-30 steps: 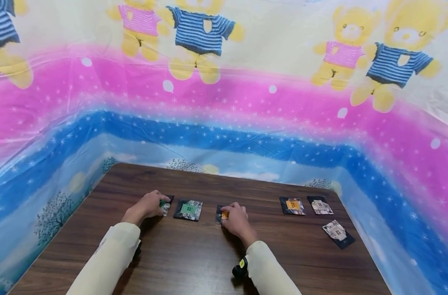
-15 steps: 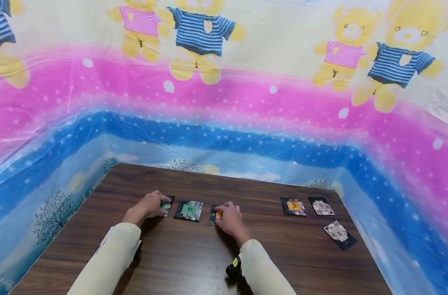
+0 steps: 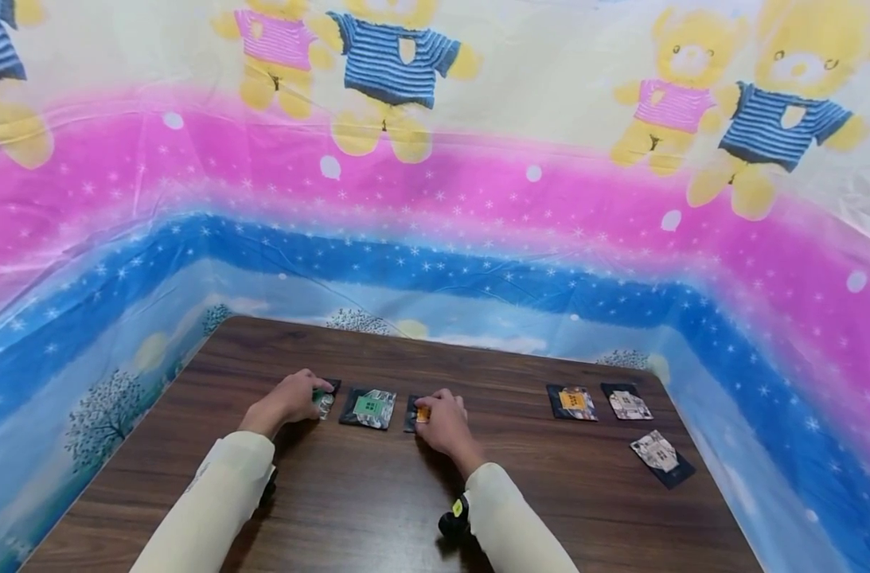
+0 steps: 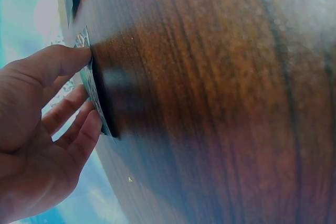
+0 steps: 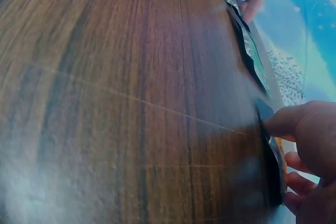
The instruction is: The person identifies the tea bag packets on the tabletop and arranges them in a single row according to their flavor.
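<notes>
My left hand (image 3: 290, 404) holds a green-labelled flat sachet (image 3: 326, 406) at the left end of the row. In the left wrist view, its thumb and fingers span that sachet's ends, low over the wood. A second green-labelled sachet (image 3: 368, 408) lies just to the right, untouched. My right hand (image 3: 445, 422) grips a black sachet with an orange label (image 3: 410, 414), mostly hidden under the fingers. The right wrist view shows the thumb at one end of this dark sachet (image 5: 273, 169) and the fingers along its far side.
Another orange-labelled sachet (image 3: 573, 403) lies at the right of the brown wooden table (image 3: 363, 493). Near it are two white-labelled ones (image 3: 626, 402), the nearer one turned askew. A patterned cloth (image 3: 435, 263) rises behind the table's back edge and both sides.
My right hand has slid left with the orange-labelled sachet, bringing it closer to the middle green-labelled one. The left hand has stayed in place.
</notes>
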A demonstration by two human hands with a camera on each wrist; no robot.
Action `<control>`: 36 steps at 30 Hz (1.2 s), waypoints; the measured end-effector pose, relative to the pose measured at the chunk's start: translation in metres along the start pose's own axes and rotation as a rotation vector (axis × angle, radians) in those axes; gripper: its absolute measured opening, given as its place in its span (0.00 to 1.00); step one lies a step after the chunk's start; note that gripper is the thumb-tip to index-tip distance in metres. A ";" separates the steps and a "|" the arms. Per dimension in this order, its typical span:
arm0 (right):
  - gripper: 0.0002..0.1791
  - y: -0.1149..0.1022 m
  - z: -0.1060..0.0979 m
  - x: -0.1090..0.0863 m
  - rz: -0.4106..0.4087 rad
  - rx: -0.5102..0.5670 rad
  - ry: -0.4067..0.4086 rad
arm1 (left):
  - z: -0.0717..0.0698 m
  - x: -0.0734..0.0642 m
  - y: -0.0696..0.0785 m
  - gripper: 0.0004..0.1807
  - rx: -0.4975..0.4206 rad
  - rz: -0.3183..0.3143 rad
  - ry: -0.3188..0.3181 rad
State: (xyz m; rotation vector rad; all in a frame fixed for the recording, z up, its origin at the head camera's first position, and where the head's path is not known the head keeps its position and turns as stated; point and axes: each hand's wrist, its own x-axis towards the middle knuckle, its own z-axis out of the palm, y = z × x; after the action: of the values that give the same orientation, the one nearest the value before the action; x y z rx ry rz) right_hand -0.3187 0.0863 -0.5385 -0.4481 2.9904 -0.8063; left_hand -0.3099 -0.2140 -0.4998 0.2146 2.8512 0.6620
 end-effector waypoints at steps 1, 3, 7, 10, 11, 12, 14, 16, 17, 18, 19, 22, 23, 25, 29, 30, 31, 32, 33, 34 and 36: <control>0.21 0.001 -0.002 -0.001 -0.010 0.003 0.014 | 0.001 0.000 0.000 0.26 -0.003 -0.001 -0.001; 0.21 0.005 -0.008 -0.003 -0.031 0.025 0.040 | 0.001 0.000 -0.001 0.26 -0.007 -0.002 -0.002; 0.20 0.021 -0.026 -0.003 -0.057 0.066 0.095 | 0.001 0.002 -0.002 0.26 -0.013 -0.004 0.004; 0.20 0.043 -0.043 -0.002 -0.017 0.071 0.125 | 0.000 0.003 -0.003 0.26 -0.016 -0.004 0.005; 0.20 0.051 -0.049 -0.002 0.007 0.067 0.129 | -0.001 0.003 -0.003 0.26 -0.013 -0.002 0.004; 0.20 0.061 -0.054 -0.002 0.029 0.055 0.135 | -0.001 0.004 -0.003 0.26 -0.016 -0.007 0.003; 0.20 0.080 -0.066 -0.003 0.074 0.034 0.137 | -0.001 0.004 -0.003 0.26 -0.014 -0.010 -0.001; 0.20 0.099 -0.077 -0.005 0.104 0.001 0.145 | -0.001 0.004 -0.003 0.26 -0.013 -0.011 -0.003; 0.20 0.108 -0.082 -0.006 0.113 -0.012 0.152 | -0.001 0.004 -0.003 0.26 -0.012 -0.011 -0.003; 0.19 0.118 -0.087 -0.007 0.122 -0.027 0.157 | 0.000 0.003 -0.003 0.26 -0.013 -0.011 -0.002; 0.19 0.126 -0.093 -0.009 0.130 -0.038 0.163 | 0.000 0.003 -0.002 0.26 -0.014 -0.011 -0.001; 0.19 0.148 -0.106 -0.011 0.155 -0.098 0.172 | 0.000 0.002 -0.002 0.26 -0.017 -0.013 0.001; 0.19 0.154 -0.110 -0.011 0.167 -0.116 0.167 | 0.000 0.001 -0.002 0.26 -0.016 -0.011 0.001; 0.20 0.166 -0.117 -0.011 0.193 -0.148 0.152 | 0.000 0.001 -0.003 0.26 -0.023 -0.019 0.001; 0.22 0.184 -0.127 -0.010 0.249 -0.189 0.112 | -0.001 0.000 -0.002 0.26 -0.026 -0.028 0.003; 0.22 0.188 -0.129 -0.010 0.257 -0.195 0.107 | -0.001 -0.001 -0.002 0.26 -0.027 -0.029 0.006; 0.22 0.193 -0.130 -0.010 0.262 -0.201 0.099 | -0.001 -0.001 -0.001 0.26 -0.023 -0.027 0.009; 0.22 0.198 -0.130 -0.010 0.261 -0.211 0.088 | -0.001 -0.001 0.000 0.26 -0.020 -0.025 0.012; 0.22 0.202 -0.130 -0.010 0.259 -0.212 0.078 | -0.001 -0.001 0.000 0.26 -0.018 -0.022 0.013; 0.22 0.206 -0.129 -0.010 0.254 -0.214 0.069 | -0.001 -0.001 0.000 0.26 -0.017 -0.019 0.014; 0.22 0.213 -0.128 -0.011 0.241 -0.213 0.058 | 0.000 -0.001 0.001 0.26 -0.022 -0.014 0.014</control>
State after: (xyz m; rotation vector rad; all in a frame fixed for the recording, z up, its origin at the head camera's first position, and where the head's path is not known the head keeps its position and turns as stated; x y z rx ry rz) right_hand -0.3766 0.3284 -0.5340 -0.0627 3.1143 -0.4937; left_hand -0.3088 -0.2135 -0.4989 0.1866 2.8546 0.6941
